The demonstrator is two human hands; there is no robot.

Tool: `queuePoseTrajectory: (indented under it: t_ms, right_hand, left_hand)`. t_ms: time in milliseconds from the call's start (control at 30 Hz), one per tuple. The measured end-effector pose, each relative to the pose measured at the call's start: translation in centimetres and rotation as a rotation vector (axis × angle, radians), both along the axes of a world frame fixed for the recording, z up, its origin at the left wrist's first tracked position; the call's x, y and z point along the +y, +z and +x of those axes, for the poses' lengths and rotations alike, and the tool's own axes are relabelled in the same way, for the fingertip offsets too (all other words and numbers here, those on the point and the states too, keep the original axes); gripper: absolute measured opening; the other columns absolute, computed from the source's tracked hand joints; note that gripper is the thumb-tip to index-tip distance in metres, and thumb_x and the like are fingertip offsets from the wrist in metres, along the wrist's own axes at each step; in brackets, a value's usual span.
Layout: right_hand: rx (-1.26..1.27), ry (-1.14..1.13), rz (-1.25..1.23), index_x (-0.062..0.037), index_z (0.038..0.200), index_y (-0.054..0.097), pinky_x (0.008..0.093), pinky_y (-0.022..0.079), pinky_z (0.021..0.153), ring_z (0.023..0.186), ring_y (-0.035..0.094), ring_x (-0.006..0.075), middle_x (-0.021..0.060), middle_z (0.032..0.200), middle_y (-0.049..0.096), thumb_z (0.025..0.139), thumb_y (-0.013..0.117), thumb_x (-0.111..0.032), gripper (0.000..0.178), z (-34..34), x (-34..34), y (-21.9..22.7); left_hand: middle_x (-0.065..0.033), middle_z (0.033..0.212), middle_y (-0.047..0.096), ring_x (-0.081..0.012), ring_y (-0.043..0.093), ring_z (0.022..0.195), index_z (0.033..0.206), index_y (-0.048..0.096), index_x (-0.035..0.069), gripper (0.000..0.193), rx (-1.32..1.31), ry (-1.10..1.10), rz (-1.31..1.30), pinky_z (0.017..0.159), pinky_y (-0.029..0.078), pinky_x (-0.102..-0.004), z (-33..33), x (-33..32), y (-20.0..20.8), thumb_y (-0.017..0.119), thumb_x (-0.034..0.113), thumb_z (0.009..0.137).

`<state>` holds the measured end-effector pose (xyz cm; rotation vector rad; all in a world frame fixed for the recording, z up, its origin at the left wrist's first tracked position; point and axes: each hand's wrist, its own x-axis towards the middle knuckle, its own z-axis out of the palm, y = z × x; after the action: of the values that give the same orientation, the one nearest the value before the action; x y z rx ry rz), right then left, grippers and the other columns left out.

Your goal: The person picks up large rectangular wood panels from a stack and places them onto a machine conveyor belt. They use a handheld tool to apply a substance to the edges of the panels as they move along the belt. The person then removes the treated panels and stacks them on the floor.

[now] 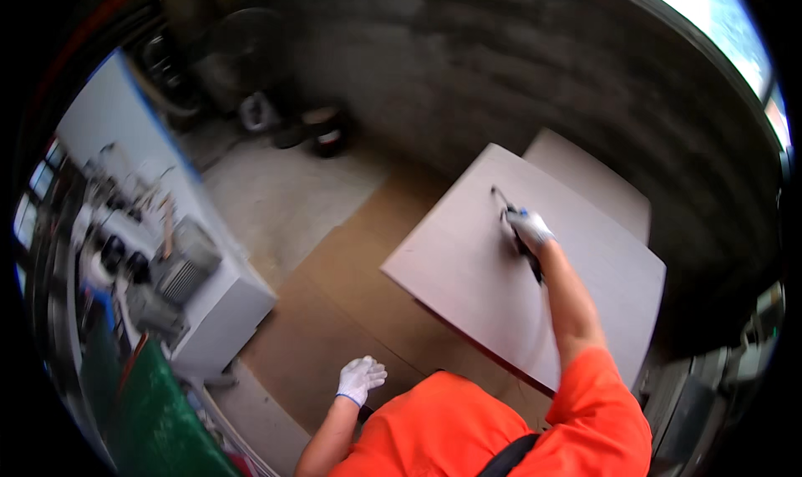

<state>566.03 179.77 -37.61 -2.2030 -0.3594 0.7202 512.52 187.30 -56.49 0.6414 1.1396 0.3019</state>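
Note:
My right hand (533,226), in a white work glove, is closed around a dark hand tool (526,253) with a thin, bent tip and a bit of blue on it. Motion blur hides the tool's exact kind. Its tip is over a large pale, pinkish flat panel (468,243), near the panel's far left part. Whether the tip touches the surface I cannot tell. My left hand (362,379), also gloved in white, hangs low in front of my body, apart from the panel. Its fingers are apart and hold nothing visible.
A second pale panel (585,172) lies behind the first, close to the dark wall (518,68). At left stands a white bench (221,310) crowded with tools and a grey motor-like machine (188,264). A dark bucket (326,132) is on the floor; brown sheets (326,310) cover part of it.

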Motion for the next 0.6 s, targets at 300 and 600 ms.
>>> queuePoseTrajectory:
  t_ms: [300,600]
  right_hand:
    - [0.552,1.121,-0.322,-0.0035,0.1,0.074,0.0282,0.048,0.059,0.064,0.059,0.011,0.0002,0.076,0.065,0.095,0.081,-0.026,0.024,-34.8,-2.3,3.1]
    - [0.156,1.698,-0.345,-0.0026,0.103,0.075,0.0291,0.049,0.06,0.064,0.059,0.0109,-0.002,0.077,0.068,0.098,0.075,-0.025,0.023,-52.7,13.1,-1.1]
  left_hand:
    - [-0.0195,0.131,0.067,-0.038,0.069,0.115,0.131,0.058,0.003,0.041,-0.267,0.343,-0.196,0.1,0.056,-0.0539,-18.2,6.3,-5.7,0.057,0.038,0.109]
    - [-0.0129,0.11,0.075,-0.0324,0.075,0.096,0.117,0.069,0.005,0.034,-0.53,0.573,0.251,0.084,0.06,-0.047,-42.9,14.8,-5.2,0.06,0.037,0.107]
